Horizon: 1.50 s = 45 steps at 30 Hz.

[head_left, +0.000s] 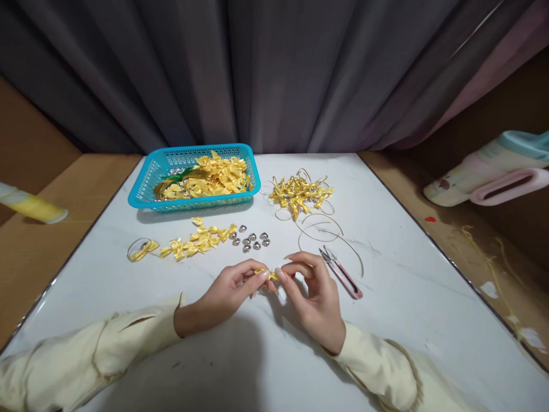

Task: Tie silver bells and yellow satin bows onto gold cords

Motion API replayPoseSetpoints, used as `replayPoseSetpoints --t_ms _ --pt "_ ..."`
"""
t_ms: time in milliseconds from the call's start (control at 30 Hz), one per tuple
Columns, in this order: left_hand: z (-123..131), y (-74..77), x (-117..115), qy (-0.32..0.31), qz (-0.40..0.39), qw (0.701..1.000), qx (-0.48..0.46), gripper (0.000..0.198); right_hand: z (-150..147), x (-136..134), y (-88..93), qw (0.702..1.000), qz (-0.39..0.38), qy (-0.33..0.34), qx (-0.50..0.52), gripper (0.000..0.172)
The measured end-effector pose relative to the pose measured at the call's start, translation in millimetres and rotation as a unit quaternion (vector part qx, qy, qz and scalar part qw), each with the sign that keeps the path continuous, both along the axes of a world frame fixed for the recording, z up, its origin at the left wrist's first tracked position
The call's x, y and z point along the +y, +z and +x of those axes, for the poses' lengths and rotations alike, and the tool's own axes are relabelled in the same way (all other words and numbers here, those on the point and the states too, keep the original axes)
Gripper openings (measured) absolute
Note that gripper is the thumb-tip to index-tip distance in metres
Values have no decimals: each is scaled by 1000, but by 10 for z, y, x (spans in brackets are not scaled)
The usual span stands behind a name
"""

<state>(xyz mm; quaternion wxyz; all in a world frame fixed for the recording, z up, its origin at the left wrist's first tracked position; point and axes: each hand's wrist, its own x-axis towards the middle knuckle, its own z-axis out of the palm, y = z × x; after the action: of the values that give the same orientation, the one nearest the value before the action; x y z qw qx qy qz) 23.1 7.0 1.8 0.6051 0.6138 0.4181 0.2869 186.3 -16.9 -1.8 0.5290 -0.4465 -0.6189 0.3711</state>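
Observation:
My left hand (227, 292) and my right hand (311, 294) meet at the middle of the white table (403, 286), fingers pinched together on one small yellow ribbon bow (266, 274). A gold cord loop (330, 237) curves away behind my right hand. A row of loose yellow bows (195, 241) lies behind my left hand, with several small silver heart charms (251, 240) beside it. Pink thread snips (342, 273) lie just right of my right hand.
A teal plastic basket (146, 186) at the back left holds many yellow bows, silver charms and a green-tied cord bundle. A pile of finished bows on gold loops (299, 193) sits at the back centre. A pink and teal bottle (493, 177) lies off the table's right side. A grey curtain hangs behind.

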Motion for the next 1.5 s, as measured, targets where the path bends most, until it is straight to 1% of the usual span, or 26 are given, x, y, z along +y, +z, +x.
replayPoseSetpoints --t_ms 133,300,433,500,600,767,833,1000,1133,1333,1500 --pt "5 -3 10 12 -4 1000 6 22 -5 0 5 1000 -6 -10 -6 18" --pt "0 -3 10 2 -13 1000 22 24 -1 10 -14 999 -8 -24 -20 17" --pt "-6 1 10 19 -35 999 9 25 -3 20 -42 999 -32 -5 -19 20" --pt "-9 9 15 30 -45 999 -6 25 -5 22 -47 999 -43 13 -19 22" --pt "-16 21 26 48 -48 998 -16 25 -7 24 -41 998 -35 28 -45 28" --pt "-20 35 24 35 -80 995 -49 24 -11 27 -44 992 7 29 -125 43" --pt "-16 44 22 33 -84 994 -59 23 -11 27 -62 988 26 24 -148 46" --pt "-9 57 36 27 -90 994 -56 23 0 16 -111 979 82 11 -189 38" --pt "-26 42 42 22 -100 993 -57 22 8 4 -117 970 115 -4 -216 36" --pt "-45 19 35 15 -96 994 -51 23 11 -6 -108 968 126 -4 -218 33" --pt "-55 1 48 26 -79 996 -44 26 13 -13 -117 975 107 10 -196 32"
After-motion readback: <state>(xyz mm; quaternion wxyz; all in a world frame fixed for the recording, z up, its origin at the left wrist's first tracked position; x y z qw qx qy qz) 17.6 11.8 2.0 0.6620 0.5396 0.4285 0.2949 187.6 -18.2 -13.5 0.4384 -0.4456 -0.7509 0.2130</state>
